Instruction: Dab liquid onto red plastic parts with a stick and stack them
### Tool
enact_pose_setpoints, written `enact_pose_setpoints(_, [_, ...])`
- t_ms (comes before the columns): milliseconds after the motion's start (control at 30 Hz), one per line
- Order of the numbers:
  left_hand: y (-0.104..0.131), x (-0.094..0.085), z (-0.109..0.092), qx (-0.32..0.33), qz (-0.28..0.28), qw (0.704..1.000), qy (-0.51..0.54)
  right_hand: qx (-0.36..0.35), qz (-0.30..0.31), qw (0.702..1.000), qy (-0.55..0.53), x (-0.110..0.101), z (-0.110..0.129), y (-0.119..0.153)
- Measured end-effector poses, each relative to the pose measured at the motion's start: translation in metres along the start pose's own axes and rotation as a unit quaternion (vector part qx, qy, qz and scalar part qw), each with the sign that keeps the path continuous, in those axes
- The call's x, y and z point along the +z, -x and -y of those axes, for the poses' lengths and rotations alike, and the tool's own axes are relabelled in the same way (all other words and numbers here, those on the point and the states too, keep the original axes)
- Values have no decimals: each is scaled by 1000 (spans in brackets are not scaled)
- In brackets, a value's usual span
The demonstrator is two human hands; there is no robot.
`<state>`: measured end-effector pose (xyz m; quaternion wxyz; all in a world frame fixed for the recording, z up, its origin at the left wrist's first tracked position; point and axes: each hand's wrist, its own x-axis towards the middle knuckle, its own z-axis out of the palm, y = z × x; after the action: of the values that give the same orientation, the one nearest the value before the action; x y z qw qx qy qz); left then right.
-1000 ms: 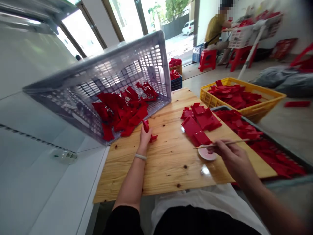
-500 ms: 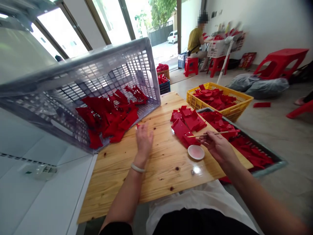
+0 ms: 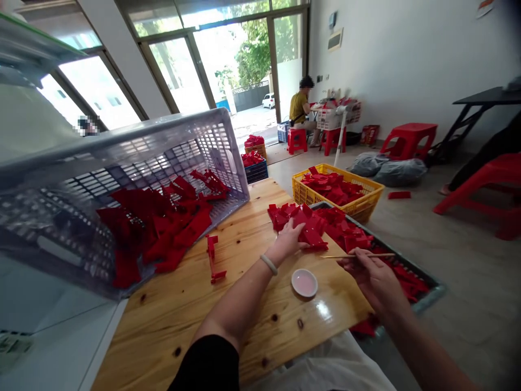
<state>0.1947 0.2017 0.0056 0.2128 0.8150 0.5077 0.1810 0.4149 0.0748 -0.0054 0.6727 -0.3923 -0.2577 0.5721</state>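
My left hand (image 3: 288, 240) reaches onto a small pile of flat red plastic parts (image 3: 314, 231) at the table's right edge. Its fingers are apart and touch the parts. In my right hand (image 3: 372, 271) a thin wooden brush (image 3: 336, 256) is pinched, its tip pointing left above the table. Just below the tip stands a small white dish (image 3: 304, 283) of pale pink liquid. A narrow red plastic piece with bent ends (image 3: 211, 259) lies alone on the wooden table (image 3: 244, 293), left of my left forearm.
A grey crate (image 3: 240, 182) lies tipped on its side at left, with red parts (image 3: 163, 222) inside. Right of the table are a yellow basket (image 3: 368, 203) and a dark crate (image 3: 433, 293), both filled with red parts. A co-worker (image 3: 300, 108) sits farther back.
My left hand has moved right, from beside the tipped crate to the red pile. The narrow red piece now lies uncovered on the table. My right hand still holds the brush. The view has tilted up.
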Motion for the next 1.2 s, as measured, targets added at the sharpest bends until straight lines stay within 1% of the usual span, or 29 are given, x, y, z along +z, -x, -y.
enact_pose_setpoints(133, [-38,18,-22,16,6,1000,0,9,-15,1000,-8,-6,4,-3])
enact_pose_setpoints(200, [-52,25,-32,32,1,999,1,10,-18,1000,-9,-8,3,-5])
enact_pose_setpoints(300, [-59,27,-43,64,-21,998,3,0,-27,1000,-4,-15,4,-10])
enact_pose_setpoints(367, [-53,21,-46,79,-49,996,8,-12,-36,999,2,-22,5,-13])
enact_pose_setpoints(433, [-38,10,-41,79,-86,993,14,-21,-45,999,9,-28,7,-14])
enact_pose_setpoints(467, [-28,2,-35,71,-108,991,18,-24,-47,998,14,-31,8,-15])
enact_pose_setpoints(533, [-2,-20,-17,39,-161,986,25,-26,-46,998,29,-33,9,-14])
enact_pose_setpoints(600, [32,-47,8,-15,-225,974,30,-28,-35,998,48,-31,7,-12])
enact_pose_setpoints(667, [71,-76,36,-84,-298,950,30,-35,-18,997,72,-24,4,-8])
enact_pose_setpoints(733, [111,-101,64,-164,-373,913,28,-46,3,993,106,-16,0,-3])
enact_pose_setpoints(800, [149,-116,88,-241,-432,868,33,-61,28,986,153,-6,-3,4])
enact_pose_setpoints(833, [164,-119,98,-275,-447,850,43,-68,42,980,182,-1,-4,7])
enact_pose_setpoints(867, [178,-119,107,-305,-450,837,58,-74,56,972,214,3,-5,10])
enact_pose_setpoints(900, [189,-116,115,-330,-441,831,80,-79,71,963,246,7,-6,13])
enact_pose_setpoints(967, [205,-106,126,-363,-401,830,135,-90,98,942,309,14,-9,17])
enact_pose_setpoints(1067, [215,-92,132,-370,-351,833,214,-109,125,904,394,20,-15,20])
enact_pose_setpoints(1133, [218,-89,131,-364,-345,829,248,-122,132,880,439,22,-19,21])
enact_pose_setpoints(1200, [220,-90,128,-361,-348,819,279,-134,135,861,471,22,-21,21])
